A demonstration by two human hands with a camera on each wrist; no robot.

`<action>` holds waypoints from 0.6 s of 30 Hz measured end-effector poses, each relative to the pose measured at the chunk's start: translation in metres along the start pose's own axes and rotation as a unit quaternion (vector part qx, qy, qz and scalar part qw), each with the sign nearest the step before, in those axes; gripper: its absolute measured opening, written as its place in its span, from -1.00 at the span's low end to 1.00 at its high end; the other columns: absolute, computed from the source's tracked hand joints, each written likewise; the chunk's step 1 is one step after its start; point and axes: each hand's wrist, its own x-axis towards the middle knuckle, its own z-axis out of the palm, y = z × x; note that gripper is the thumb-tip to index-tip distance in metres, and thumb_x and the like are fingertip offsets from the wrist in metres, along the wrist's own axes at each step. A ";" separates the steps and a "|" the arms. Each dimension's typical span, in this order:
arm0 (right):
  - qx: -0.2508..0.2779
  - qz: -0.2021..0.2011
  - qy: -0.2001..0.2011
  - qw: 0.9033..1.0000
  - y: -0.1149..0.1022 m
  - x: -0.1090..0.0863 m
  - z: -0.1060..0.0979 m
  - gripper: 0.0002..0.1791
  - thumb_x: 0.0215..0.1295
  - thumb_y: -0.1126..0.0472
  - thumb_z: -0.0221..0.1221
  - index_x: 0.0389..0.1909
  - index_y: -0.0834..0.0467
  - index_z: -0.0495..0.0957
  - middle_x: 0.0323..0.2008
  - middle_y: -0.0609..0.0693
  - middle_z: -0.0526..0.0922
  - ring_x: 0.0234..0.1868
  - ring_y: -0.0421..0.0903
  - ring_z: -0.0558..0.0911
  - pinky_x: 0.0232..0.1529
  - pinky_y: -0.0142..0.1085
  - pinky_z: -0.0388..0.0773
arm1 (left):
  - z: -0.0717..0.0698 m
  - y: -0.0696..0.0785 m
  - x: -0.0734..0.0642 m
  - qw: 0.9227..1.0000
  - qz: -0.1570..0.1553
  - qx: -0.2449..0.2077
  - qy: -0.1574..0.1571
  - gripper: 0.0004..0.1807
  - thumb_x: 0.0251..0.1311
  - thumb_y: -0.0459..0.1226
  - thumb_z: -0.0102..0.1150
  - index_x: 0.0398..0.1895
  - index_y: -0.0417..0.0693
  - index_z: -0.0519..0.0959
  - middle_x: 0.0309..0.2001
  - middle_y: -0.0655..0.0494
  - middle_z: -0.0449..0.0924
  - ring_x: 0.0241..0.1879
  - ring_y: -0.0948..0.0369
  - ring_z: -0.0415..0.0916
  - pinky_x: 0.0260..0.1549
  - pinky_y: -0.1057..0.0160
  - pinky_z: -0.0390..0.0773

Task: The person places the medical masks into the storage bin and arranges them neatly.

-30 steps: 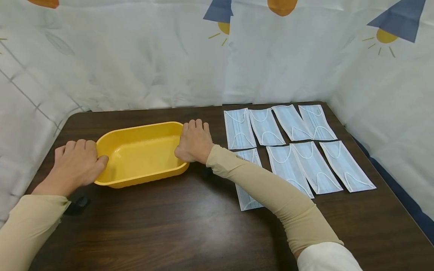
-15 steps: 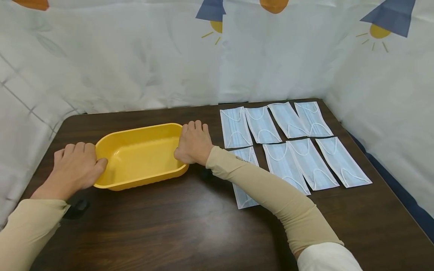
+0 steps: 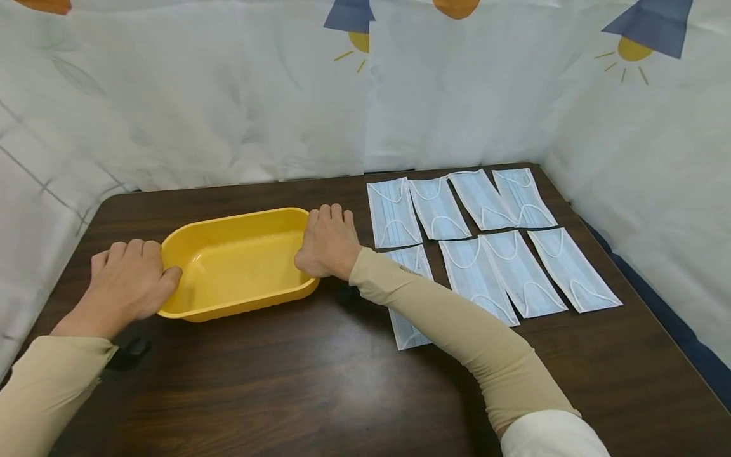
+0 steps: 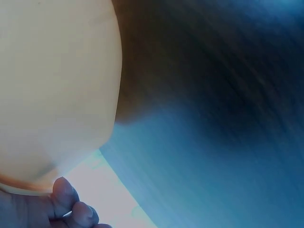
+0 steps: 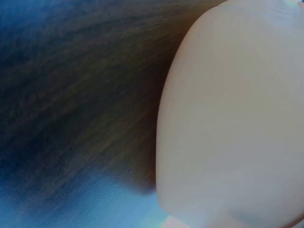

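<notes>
A yellow oblong tub (image 3: 242, 263) stands at the left of the table in the head view, its inside bare. My left hand (image 3: 128, 279) grips its left end with the thumb over the rim. At the opposite end my right hand (image 3: 328, 241) holds the rim, fingers hidden behind it. The left wrist view shows curled fingers (image 4: 65, 197) at the tub's rim, beside its pale outer wall (image 4: 52, 85). In the right wrist view the outer wall (image 5: 232, 123) fills the right side, and the right fingers are mostly hidden. Whether the tub touches the table is unclear.
Several light blue face masks (image 3: 525, 273) lie flat in two rows on the right of the dark wooden table (image 3: 320, 393). My right forearm passes over the nearest left mask (image 3: 408, 330). A white printed curtain (image 3: 251, 95) hangs behind and at the sides.
The head view has shifted slightly, so masks and curtain appear farther left and higher. Against the table, the tub has come slightly right and nearer. Both hands keep their grip.
</notes>
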 end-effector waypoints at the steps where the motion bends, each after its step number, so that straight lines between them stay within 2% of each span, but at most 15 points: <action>1: 0.001 0.002 -0.001 1.000 0.000 -0.001 0.000 -0.53 0.26 -0.05 -0.09 0.08 0.14 0.35 -0.07 0.02 0.38 0.01 0.02 0.30 0.13 -0.12 0.25 | 0.000 0.001 0.000 1.000 0.000 0.000 0.000 -0.52 0.37 -0.13 -0.19 -0.14 -0.52 0.35 -0.16 -0.49 0.39 -0.09 -0.39 0.20 -0.13 -0.34 0.19; 8: 0.006 0.007 -0.008 1.000 0.002 -0.003 -0.002 -0.55 0.26 -0.06 -0.08 0.06 0.13 0.33 -0.10 0.02 0.36 -0.01 0.02 0.28 0.08 -0.13 0.22 | 0.000 0.002 0.001 1.000 0.002 -0.003 0.002 -0.53 0.37 -0.12 -0.19 -0.16 -0.49 0.35 -0.19 -0.45 0.38 -0.11 -0.37 0.19 -0.13 -0.33 0.19; 18: 0.011 0.004 0.013 1.000 0.011 -0.013 0.004 -0.68 0.20 -0.02 -0.04 -0.14 0.11 0.34 -0.22 0.01 0.35 -0.12 0.01 0.29 -0.06 -0.17 0.20 | 0.003 0.010 0.002 1.000 0.018 -0.006 -0.014 -0.51 0.41 -0.11 -0.18 -0.09 -0.50 0.36 -0.13 -0.45 0.40 -0.11 -0.35 0.23 -0.13 -0.32 0.21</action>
